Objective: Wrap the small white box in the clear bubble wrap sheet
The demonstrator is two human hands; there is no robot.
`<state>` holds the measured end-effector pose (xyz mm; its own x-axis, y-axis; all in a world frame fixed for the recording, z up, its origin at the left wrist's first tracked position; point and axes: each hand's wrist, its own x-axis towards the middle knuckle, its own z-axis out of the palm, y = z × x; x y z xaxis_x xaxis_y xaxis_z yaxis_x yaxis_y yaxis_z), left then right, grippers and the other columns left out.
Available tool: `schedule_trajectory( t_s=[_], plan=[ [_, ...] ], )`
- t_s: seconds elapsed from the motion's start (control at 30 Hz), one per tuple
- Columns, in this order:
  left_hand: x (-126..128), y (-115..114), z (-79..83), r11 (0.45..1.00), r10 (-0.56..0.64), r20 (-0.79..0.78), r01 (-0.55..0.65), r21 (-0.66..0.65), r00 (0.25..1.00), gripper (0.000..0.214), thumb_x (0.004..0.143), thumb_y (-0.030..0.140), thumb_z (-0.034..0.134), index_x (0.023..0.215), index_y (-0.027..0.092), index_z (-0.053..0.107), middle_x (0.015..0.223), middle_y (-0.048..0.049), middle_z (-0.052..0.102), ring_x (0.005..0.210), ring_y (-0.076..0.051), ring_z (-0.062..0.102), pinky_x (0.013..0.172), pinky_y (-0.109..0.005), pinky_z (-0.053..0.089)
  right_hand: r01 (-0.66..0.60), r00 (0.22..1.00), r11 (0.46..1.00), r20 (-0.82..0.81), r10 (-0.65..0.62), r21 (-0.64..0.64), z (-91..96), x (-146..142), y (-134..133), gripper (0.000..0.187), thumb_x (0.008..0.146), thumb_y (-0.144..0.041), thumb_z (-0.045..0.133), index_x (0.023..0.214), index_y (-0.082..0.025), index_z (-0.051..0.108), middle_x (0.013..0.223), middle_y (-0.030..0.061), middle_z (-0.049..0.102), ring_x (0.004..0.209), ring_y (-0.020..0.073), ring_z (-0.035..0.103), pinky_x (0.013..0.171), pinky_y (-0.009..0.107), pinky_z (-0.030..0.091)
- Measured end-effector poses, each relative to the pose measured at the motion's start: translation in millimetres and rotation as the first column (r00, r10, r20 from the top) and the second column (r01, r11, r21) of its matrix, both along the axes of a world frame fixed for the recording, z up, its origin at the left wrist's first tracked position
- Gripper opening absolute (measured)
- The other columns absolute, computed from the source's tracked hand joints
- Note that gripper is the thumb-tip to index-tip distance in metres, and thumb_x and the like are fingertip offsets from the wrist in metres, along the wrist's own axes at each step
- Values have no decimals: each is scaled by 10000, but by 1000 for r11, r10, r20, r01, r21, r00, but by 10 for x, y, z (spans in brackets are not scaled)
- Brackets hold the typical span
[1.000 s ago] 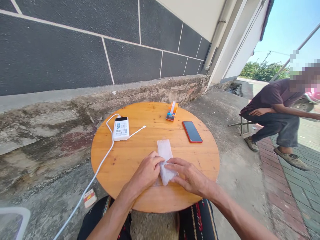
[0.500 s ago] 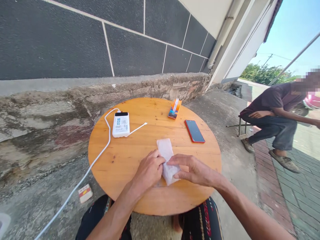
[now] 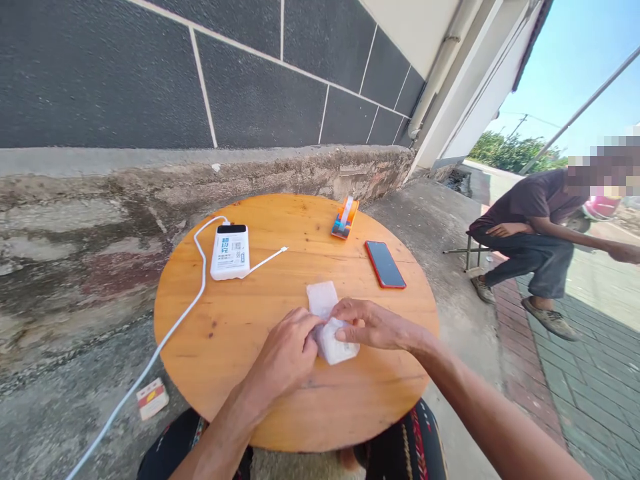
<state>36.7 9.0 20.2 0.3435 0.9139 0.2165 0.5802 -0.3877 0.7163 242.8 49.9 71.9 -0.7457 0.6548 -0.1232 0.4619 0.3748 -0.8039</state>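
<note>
On the near half of the round wooden table (image 3: 210, 347), a white folded sheet (image 3: 323, 298) lies flat, its middle covered by both hands. The left hand (image 3: 285, 353) is curled, fingertips pinching the sheet's left edge. The right hand (image 3: 373, 325) nips the right edge between thumb and forefinger. Judgement: the fold goes best with edges square and pressed against the wood. Beyond lie a power bank (image 3: 230, 251) with its cable (image 3: 201, 267), a red phone (image 3: 385, 264) and an orange box (image 3: 345, 219). A seated person (image 3: 530, 227) is well apart.

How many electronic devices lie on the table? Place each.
2. The power bank lies far left; the phone lies right, beyond the right hand. Nothing seems hidden.
</note>
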Motion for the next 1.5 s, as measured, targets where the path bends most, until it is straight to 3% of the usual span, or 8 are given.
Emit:
schedule_trajectory(
  t_s=[0.17,0.27,0.4,0.5,0.67,0.9,1.23,1.5],
  plan=[
    [-41,-88,43,995,-32,175,48,-90,984,599,683,43,490,1268,169,493,999,-47,579,815,-151,563,727,-267,477,-73,997,997,14,72,24,17,-45,80,393,925,-489,465,889,-157,673,922,42,618,866,166,569,761,265,449],
    [-14,-113,67,991,-26,227,54,-119,974,489,748,140,541,1236,175,534,1015,-50,587,824,-151,568,715,-258,487,-90,995,992,39,86,88,56,-51,60,353,948,-443,442,956,-162,656,990,50,631,880,166,577,763,264,451],
    [43,-95,76,991,-28,273,63,-118,962,383,788,153,527,1164,188,591,1030,-42,599,836,-136,576,717,-233,489,1,985,955,166,-53,297,123,-48,-141,283,974,-341,392,1059,-188,615,1040,70,649,912,190,593,805,304,443],
    [57,-81,82,991,-39,284,74,-115,958,365,786,136,520,1135,192,610,993,-29,605,793,-123,577,687,-221,486,0,950,895,279,-139,447,120,-72,-341,347,902,-371,523,1183,-170,548,1154,121,615,1021,257,575,875,376,428],
    [10,-80,72,995,-24,240,48,-91,970,425,753,111,499,1163,177,591,978,-35,614,796,-140,580,701,-247,488,-23,906,830,362,-219,558,23,-151,-455,379,842,-258,571,1198,-137,525,1121,137,619,1041,275,567,900,412,406],
    [-24,-61,-46,999,-2,57,0,36,998,650,627,8,411,1241,174,544,1083,-75,616,1038,-223,529,943,-377,429,-1,928,896,334,-165,444,100,-108,-396,426,786,-341,659,1177,-196,574,1043,91,642,911,251,601,792,347,430],
    [-32,-86,-39,998,-2,24,4,-59,1000,664,673,15,378,1300,196,500,1066,-81,603,1017,-218,542,928,-378,431,-30,977,996,211,11,86,118,-38,-125,339,834,-500,598,931,-178,645,810,8,640,698,158,556,605,241,397],
    [-7,-97,4,999,1,15,-1,-41,1000,613,690,25,402,1274,181,502,1102,-92,604,1028,-234,531,930,-407,430,34,984,995,172,-50,94,23,6,32,473,810,-556,607,1111,-191,630,951,38,639,802,173,561,666,251,410]
  ],
)
